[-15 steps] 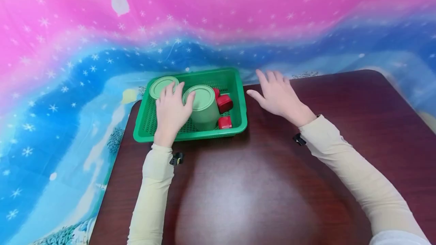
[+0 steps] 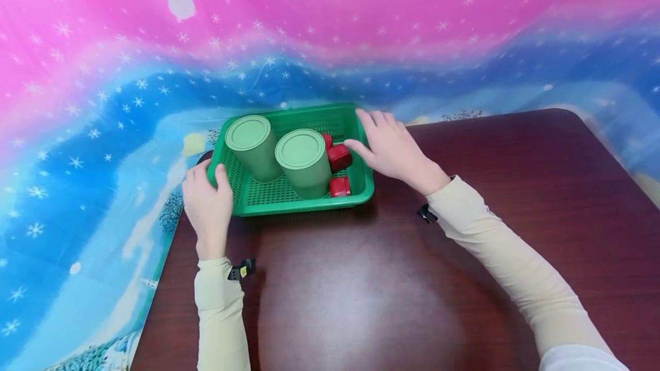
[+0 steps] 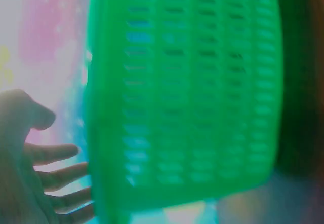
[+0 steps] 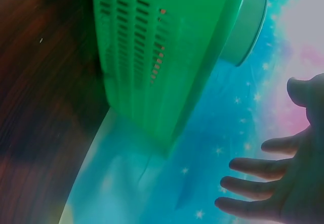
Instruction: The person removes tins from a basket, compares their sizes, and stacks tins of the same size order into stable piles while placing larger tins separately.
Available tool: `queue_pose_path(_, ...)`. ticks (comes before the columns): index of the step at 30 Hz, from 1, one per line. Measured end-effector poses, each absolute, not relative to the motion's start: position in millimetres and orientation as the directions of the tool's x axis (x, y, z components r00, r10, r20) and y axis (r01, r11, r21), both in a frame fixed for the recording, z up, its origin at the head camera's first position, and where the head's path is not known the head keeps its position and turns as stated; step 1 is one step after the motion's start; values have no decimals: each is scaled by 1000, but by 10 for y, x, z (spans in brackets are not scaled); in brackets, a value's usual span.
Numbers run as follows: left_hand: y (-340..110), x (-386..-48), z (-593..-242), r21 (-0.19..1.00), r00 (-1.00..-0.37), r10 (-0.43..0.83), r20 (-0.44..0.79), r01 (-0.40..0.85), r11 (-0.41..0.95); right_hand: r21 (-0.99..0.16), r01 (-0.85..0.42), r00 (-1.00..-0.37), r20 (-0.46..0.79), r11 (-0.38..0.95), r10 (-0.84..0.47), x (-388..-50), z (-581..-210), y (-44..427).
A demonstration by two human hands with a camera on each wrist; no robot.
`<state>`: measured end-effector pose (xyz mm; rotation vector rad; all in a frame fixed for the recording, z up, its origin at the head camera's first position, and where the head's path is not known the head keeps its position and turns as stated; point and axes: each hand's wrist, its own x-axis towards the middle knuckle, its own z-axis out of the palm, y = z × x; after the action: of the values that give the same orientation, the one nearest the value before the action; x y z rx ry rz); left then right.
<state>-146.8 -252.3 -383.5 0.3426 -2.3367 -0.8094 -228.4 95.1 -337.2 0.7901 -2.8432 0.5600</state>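
Long axis of the green, perforated plastic rectangular basket (image 2: pixel 301 206) runs left–right on the glossy dark-red surface (image 2: pixel 330 308), between two empty, open hands: I read the left hand (image 2: pixel 208 205) nearer, contact unclear, the right hand (image 2: pixel 394 150) off its rim.

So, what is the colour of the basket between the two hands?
The basket is plain green; the head view shows it best.

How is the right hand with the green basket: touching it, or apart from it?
Apart. The right wrist view shows it: blue cloth is visible between the right hand and the green basket.
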Motion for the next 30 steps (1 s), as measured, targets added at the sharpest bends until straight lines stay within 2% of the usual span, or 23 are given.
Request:
queue_pose_path(4,-2633,-1390,-3998,691,-694,-525,493,-53,721,-346,-541,-841,225,767,-491,-2253,-3384,830)
queue_pose_path(7,-2686,-1379,-4084,734,-676,-565,474,-50,677,-364,-548,-837,227,753,-499,-2225,-3385,744)
queue_pose_path(22,-2768,-1451,-4286,930,-682,-675,282,20,368,-363,-621,-784,280,695,-554,-2170,-3374,468)
queue_pose_path(30,-2765,-1478,-4342,967,-711,-673,201,34,252,-459,-587,-802,218,667,-556,-2169,-3465,349)
